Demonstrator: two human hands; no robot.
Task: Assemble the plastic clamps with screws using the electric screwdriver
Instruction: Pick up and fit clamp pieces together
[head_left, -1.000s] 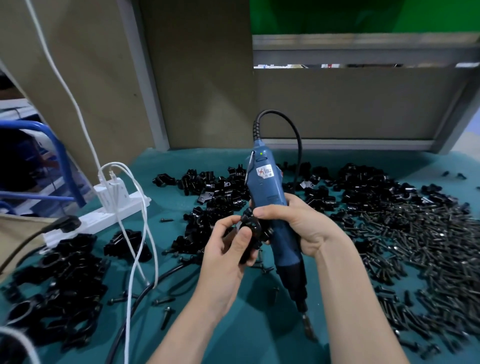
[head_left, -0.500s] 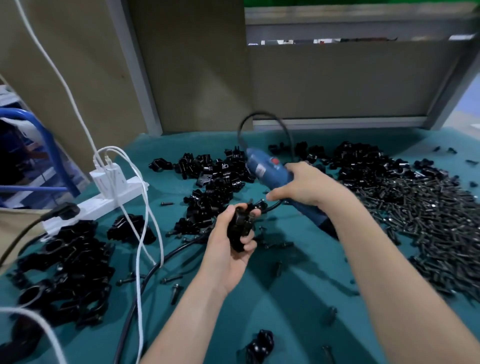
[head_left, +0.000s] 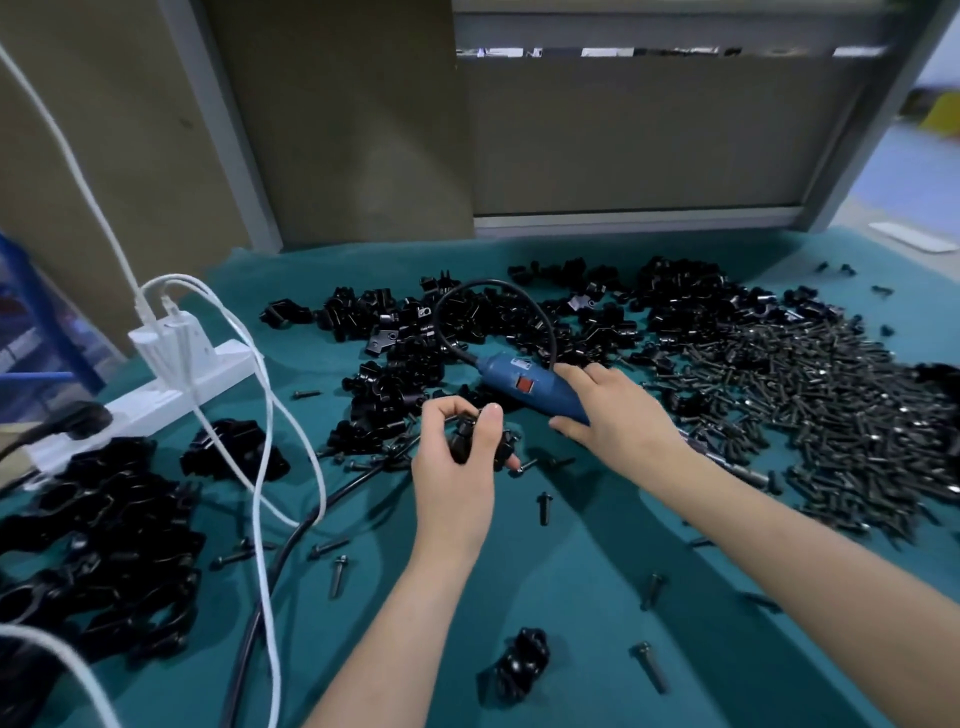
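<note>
Head view: my left hand (head_left: 457, 483) curls round a black plastic clamp (head_left: 464, 441), held just above the green mat (head_left: 571, 571). My right hand (head_left: 618, 421) wraps the blue electric screwdriver (head_left: 519, 384), which is low beside the clamp pile (head_left: 415, 332). The clamp looks light, stiff and slick, so I'd grip its flanks and keep the screw hole clear.

Electric screwdriver (head_left: 524, 385), upright before, now flat.
</note>
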